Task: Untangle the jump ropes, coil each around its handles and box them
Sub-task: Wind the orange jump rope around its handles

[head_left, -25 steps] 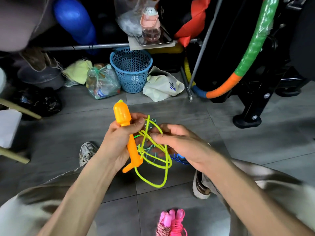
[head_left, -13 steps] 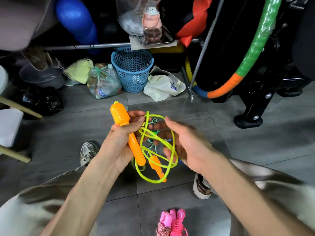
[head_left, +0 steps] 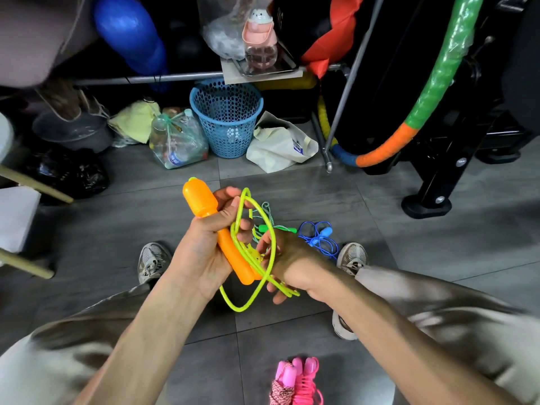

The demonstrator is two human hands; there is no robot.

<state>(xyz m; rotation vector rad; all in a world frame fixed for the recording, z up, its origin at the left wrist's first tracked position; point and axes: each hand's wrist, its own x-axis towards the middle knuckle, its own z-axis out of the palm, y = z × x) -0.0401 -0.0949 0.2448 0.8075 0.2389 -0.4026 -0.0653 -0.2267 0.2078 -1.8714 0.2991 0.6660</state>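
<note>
My left hand (head_left: 201,249) grips two orange handles (head_left: 201,200) held together, upright and tilted left. Loops of the yellow-green jump rope (head_left: 248,287) hang around them and below. My right hand (head_left: 292,264) is turned back-up just right of the handles' lower ends, its fingers curled round strands of that rope. On the floor behind lie a green-handled rope (head_left: 277,229) and a blue rope (head_left: 318,238), both loose. Two pink ropes (head_left: 295,381) lie coiled around their handles near the bottom edge. No box is in view.
A blue mesh basket (head_left: 226,118), a bag of bottles (head_left: 175,141) and a white bag (head_left: 280,144) stand at the back. A green-orange hoop (head_left: 432,83) and a black stand foot (head_left: 426,203) are at the right. My shoes (head_left: 153,258) flank the hands.
The dangling second orange handle now lies against the first in my left hand. My right hand has swung down and round the handles' lower ends, carrying the yellow-green rope.
</note>
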